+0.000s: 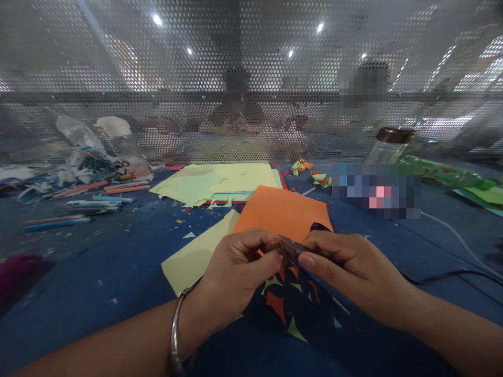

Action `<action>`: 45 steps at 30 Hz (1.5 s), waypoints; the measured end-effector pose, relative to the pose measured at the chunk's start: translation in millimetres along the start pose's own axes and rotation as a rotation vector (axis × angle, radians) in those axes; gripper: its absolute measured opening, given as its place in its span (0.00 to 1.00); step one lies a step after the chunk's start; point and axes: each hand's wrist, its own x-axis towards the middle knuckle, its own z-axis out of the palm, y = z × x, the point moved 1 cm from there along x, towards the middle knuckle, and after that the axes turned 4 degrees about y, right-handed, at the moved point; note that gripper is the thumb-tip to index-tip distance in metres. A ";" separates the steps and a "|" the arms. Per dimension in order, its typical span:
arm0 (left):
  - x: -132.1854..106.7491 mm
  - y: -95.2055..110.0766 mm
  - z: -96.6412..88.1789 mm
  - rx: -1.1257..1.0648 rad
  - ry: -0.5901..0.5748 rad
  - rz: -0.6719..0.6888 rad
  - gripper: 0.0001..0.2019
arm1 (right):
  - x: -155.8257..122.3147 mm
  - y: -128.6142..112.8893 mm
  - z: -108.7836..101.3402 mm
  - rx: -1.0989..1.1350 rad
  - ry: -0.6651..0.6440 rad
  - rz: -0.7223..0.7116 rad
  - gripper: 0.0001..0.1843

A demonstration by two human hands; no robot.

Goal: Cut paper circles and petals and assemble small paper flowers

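My left hand point(239, 267) and my right hand point(346, 267) meet over a dark blue sheet point(291, 314) with small orange and pale green triangles stuck on it. Both hands pinch a small shiny object point(288, 245) between their fingertips; I cannot make out what it is. My left wrist carries a metal bangle point(175, 330). An orange paper sheet point(283, 212) lies just beyond my hands, and a pale yellow sheet point(196, 256) lies partly under my left hand.
Larger pale yellow sheets point(220, 183) lie further back, pens and pencils point(86, 201) and scraps at the left, a glass jar point(387, 146) and green paper point(444, 175) at the right. A cable point(456, 238) crosses the blue table. A perforated screen point(251, 78) stands behind, people beyond it.
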 end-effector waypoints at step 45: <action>-0.3 5.4 -0.9 0.160 -0.033 -0.031 0.05 | 0.9 2.8 -3.2 -0.056 0.022 -0.034 0.26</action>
